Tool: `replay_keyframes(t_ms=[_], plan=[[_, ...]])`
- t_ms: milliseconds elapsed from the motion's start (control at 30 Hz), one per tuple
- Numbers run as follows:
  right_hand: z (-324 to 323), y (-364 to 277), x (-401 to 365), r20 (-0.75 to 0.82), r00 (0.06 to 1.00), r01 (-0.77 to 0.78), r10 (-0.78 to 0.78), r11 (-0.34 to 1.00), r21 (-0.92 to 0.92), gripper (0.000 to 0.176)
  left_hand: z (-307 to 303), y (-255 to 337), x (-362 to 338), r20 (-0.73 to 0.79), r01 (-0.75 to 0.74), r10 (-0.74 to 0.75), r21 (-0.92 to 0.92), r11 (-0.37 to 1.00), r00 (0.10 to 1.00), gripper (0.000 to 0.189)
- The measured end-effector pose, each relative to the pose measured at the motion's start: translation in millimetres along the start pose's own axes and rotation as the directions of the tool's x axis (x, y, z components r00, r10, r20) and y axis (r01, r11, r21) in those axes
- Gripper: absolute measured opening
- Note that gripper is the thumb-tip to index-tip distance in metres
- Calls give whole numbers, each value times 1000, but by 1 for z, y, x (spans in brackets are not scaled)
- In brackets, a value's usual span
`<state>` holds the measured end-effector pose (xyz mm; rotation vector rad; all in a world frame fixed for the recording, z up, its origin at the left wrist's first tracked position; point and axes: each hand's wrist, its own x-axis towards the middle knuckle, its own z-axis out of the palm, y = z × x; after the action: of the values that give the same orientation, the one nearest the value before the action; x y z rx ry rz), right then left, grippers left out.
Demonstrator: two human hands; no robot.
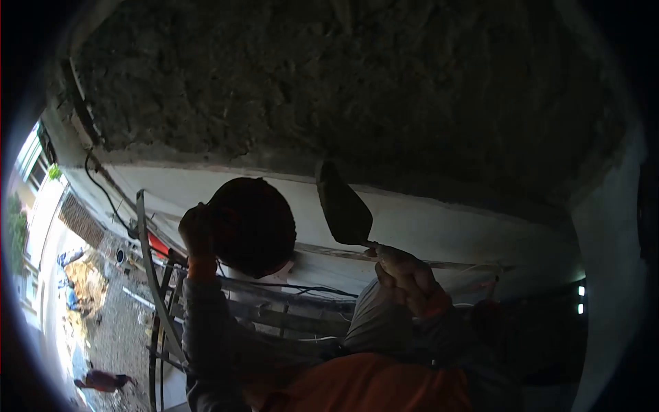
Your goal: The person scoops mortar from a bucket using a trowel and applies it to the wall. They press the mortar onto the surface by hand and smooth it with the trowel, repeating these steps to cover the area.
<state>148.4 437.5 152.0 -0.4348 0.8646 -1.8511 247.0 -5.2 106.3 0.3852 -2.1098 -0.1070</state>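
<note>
My left hand (197, 230) grips the edge of a dark round bowl (252, 226), raised at the left of the middle. My right hand (408, 278) is closed around the handle of a trowel (343, 209). The trowel's dark blade points up, with its tip near the lower edge of a rough, dark plastered surface (329, 89). What the bowl holds is too dark to make out. The bowl and the trowel are apart.
A pale wall band (439, 220) runs below the rough surface. Curved and straight bars (156, 288) stand at the left, with a hanging black cable (103, 185). Far below at the left, a person (104, 381) is on the ground near a sandy pile (88, 283).
</note>
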Motion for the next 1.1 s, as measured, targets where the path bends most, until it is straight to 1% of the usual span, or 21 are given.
replay_keyframes(t_ms=[33,67,100,167,200,267,333,367,433,533,633,733,767,833,867,900,933,967,1000,1067,1100], plan=[[0,-11,-13,-32,997,77,-77,997,12,58,8,-12,-2,51,140,-141,14,990,989,16],[-1,-22,-26,-57,988,148,-147,989,20,58,13,-26,-5,58,-57,43,260,964,997,17],[-5,-34,-42,-38,973,230,-228,972,56,57,20,-43,-9,40,-150,146,119,982,988,15],[0,-60,-75,-104,885,462,-455,885,61,57,14,-31,-4,60,59,-58,-15,998,997,10],[3,-73,-84,-121,833,549,-540,833,69,56,17,-40,-3,19,-33,33,-9,999,999,11],[7,-104,-109,-191,655,718,-731,681,-145,57,25,-50,-1,67,156,-150,-84,984,986,19],[18,-132,-131,-276,325,792,-904,420,-443,54,16,-32,5,86,341,-330,-190,921,940,24],[21,-148,-138,-253,129,750,-959,261,-608,52,14,-25,7,141,482,-468,-407,776,873,30],[32,-185,-148,-251,-228,650,-941,45,-759,53,15,-21,6,184,540,-522,-478,693,833,30],[1,-261,-172,-81,-645,416,-760,-260,-871,53,16,-20,6,213,573,-558,-540,617,802,30],[-66,-341,-197,135,-885,75,-446,-422,-904,52,24,-23,3,200,561,-553,-543,625,809,29],[-146,-372,-208,56,-773,-218,-632,181,-959,50,24,-27,2,159,510,-494,-440,739,855,29],[-159,-370,-207,-83,-635,-329,-768,366,-870,49,14,-12,6,151,493,-475,-404,771,867,29],[-160,-324,-174,-57,-299,-373,-953,171,-912,45,9,-4,9,157,510,-492,-407,758,856,29],[-146,-283,-156,245,-72,-607,-967,-153,-780,49,11,-6,9,173,544,-527,-444,712,832,29],[-157,-251,-132,323,-12,-457,-946,-282,-844,53,15,-8,8,190,577,-564,-481,660,804,29],[-140,-215,-113,-39,104,-251,-994,12,-968,55,17,-8,5,190,586,-580,-503,636,792,29],[-151,-182,-94,63,134,-221,-989,-92,-971,52,19,-9,4,189,591,-592,-521,615,783,29],[-172,-152,-74,198,84,-176,-977,-210,-962,49,21,-13,4,185,595,-604,-537,598,775,29],[-143,-96,-61,-383,328,7,-864,408,-913,43,27,-34,-3,165,552,-543,-455,699,824,30],[-137,-74,-52,-428,332,-33,-841,443,-896,41,24,-35,-3,190,581,-558,-415,700,808,31]])
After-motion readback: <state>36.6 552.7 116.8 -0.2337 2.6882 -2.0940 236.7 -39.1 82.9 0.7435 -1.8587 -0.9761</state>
